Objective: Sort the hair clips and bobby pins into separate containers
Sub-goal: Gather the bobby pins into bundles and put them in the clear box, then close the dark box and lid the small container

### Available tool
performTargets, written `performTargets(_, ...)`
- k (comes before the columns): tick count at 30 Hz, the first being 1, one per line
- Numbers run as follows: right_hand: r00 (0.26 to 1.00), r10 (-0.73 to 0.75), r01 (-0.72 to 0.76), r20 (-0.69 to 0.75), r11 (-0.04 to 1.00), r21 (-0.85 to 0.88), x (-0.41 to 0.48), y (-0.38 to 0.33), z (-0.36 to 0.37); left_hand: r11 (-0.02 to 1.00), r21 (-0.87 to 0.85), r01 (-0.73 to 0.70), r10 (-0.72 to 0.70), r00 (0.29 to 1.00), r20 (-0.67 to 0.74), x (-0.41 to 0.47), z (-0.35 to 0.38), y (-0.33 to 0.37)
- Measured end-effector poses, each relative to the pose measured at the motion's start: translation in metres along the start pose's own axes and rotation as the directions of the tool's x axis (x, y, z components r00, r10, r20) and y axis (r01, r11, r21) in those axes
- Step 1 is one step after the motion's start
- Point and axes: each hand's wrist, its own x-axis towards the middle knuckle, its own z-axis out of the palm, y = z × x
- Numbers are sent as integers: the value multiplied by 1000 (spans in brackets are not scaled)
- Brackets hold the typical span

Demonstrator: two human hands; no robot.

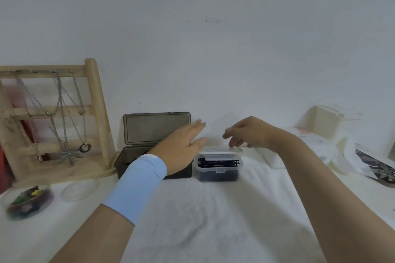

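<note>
White fluffy towel (192, 224) covering table. Near left edge: round clear tub (27, 211) holding colourful hair clips (32, 195), clear round lid (80, 190) lying beside it. Mid-table: left hand (181, 151) hovering flat, fingers straight, over dark box (157, 128) standing lid-up. Right hand (245, 132) reaching fingers down at clear box (218, 176) of black bobby pins (215, 163); grip blurred, cannot tell. Far left corner: wooden stand (95, 113) carrying necklaces. Far right: white cartons (327, 121). Plain white wall (213, 28) backing table.
</note>
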Motion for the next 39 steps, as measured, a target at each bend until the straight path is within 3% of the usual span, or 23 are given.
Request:
performTargets(4, 991, -73, 104, 114, 949, -297, 1, -6, 7, 983, 178, 52, -102, 952, 287, -4, 9, 7)
performTargets(9, 987, -82, 126, 141, 932, -341, -4, -10, 12, 933, 359, -30, -102, 934, 342, -2, 9, 13)
performTargets(17, 985, -85, 150, 147, 840, -521, -16, -21, 24, 892, 447, -68, -27, 979, 202, 1, 22, 8)
performTargets(25, 978, -194, 202, 72, 822, -532, -18, -5, 39, 894, 441, -86, 45, 994, 103, -1, 31, 4)
performTargets(30, 985, -146, 172, 92, 801, -573, -20, -12, 39, 935, 347, -78, 56, 996, 72, -8, 35, 1)
performTargets(32, 988, -93, 146, 120, 801, -581, -23, -17, 38, 969, 236, -66, 47, 995, 83, -12, 32, -1)
performTargets(36, 994, -71, 100, 77, 860, -501, -16, -32, 36, 996, 81, -41, 48, 995, -85, -18, 3, -13)
performTargets(39, 994, -99, 86, -36, 961, -263, 1, -43, 45, 998, 50, 28, -16, 975, -222, -23, -28, -29)
